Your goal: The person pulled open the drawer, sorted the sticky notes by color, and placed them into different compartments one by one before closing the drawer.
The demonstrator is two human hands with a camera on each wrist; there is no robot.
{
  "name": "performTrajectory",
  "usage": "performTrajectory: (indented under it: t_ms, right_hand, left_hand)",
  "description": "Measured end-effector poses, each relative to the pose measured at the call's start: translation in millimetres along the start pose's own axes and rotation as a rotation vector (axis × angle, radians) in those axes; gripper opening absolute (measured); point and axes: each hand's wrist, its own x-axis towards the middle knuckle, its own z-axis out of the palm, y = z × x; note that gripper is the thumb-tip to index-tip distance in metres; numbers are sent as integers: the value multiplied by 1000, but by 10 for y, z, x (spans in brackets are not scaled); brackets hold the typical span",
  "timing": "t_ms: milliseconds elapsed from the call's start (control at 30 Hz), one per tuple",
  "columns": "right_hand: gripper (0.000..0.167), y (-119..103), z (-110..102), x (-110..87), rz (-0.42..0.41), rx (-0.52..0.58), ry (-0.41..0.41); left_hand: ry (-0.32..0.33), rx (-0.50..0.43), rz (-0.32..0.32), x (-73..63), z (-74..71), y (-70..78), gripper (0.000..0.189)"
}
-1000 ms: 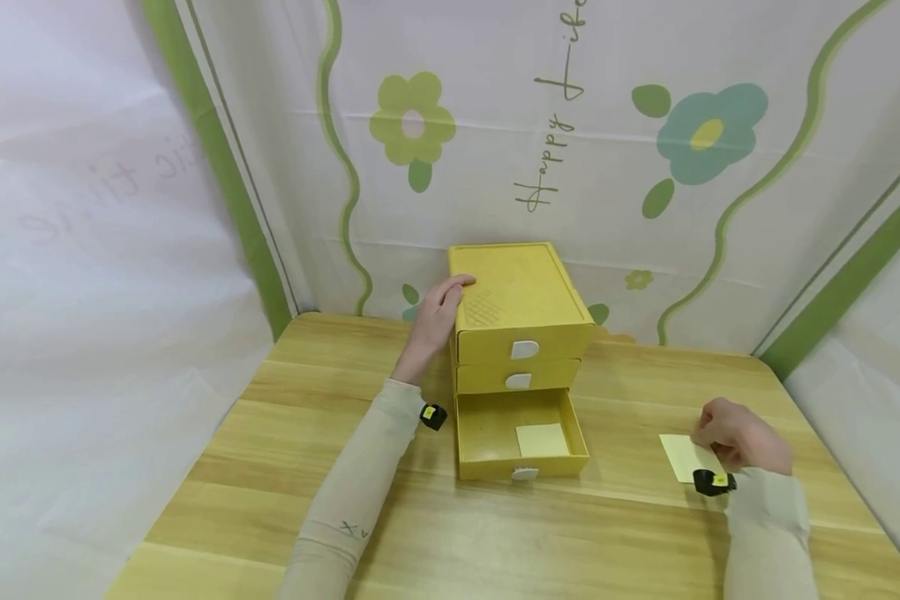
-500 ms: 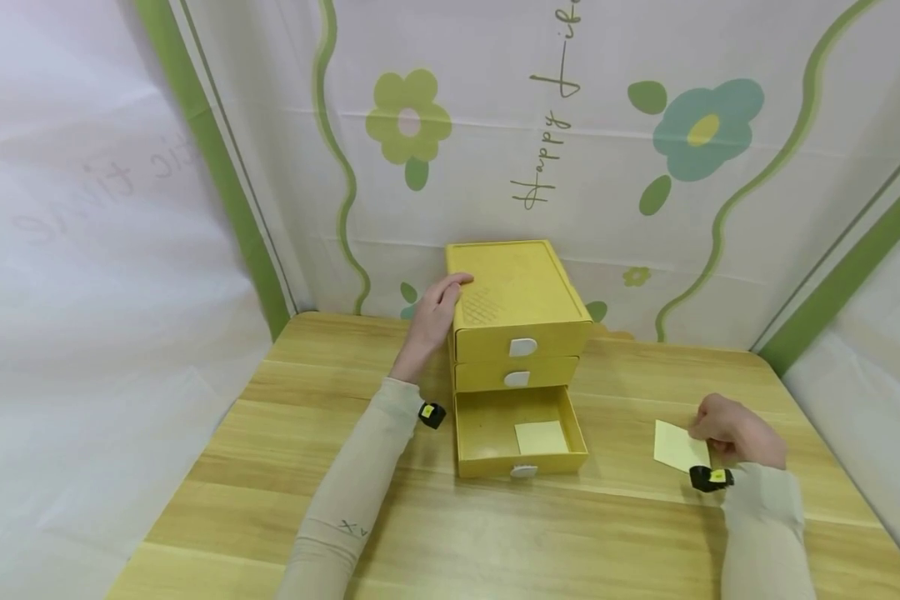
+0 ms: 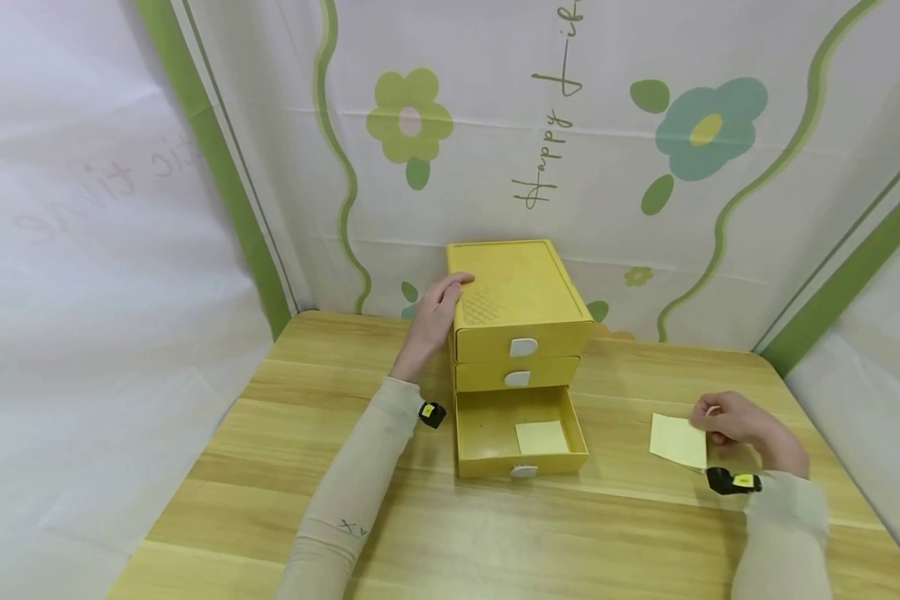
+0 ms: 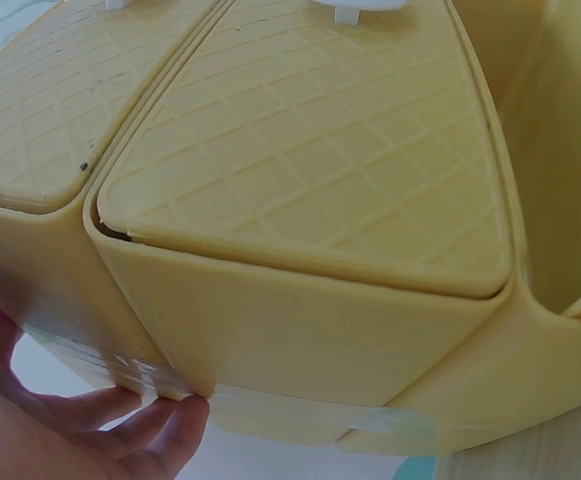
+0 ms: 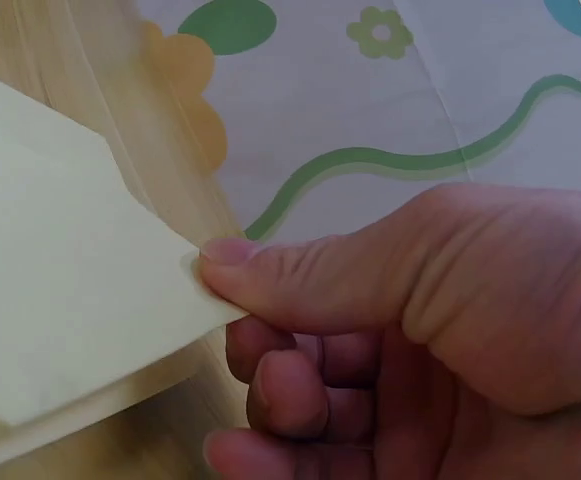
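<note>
A yellow drawer unit stands at the back of the table, its bottom drawer pulled out and its upper two drawers closed. A pale yellow sticky note lies in that open drawer, toward its right front corner. My left hand rests on the unit's left side, fingers over its top edge; in the left wrist view its fingertips press against the side wall. To the right, my right hand pinches a second pale yellow sticky note by one corner between thumb and fingers. Another paper edge shows beneath it.
The wooden table spreads in front of the unit and to both sides. Behind it hangs a white curtain printed with flowers and lettering, close to the unit's back. White sheets also close off the left and right sides.
The sticky note in my right hand has shifted slightly left and away from me and turned. My right wrist has swung a little to the right. My left hand stays on the unit.
</note>
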Motion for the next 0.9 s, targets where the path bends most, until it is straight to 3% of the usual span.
performTrajectory:
  t_ms: [367,900]
  right_hand:
    - [30,82,12,80,-21,132,31]
    - [24,-4,14,118,-188,217,-12]
  left_hand:
    - [-1,-1,-10,-11,-2,14,40]
    - [3,-5,-10,-4,6,12,41]
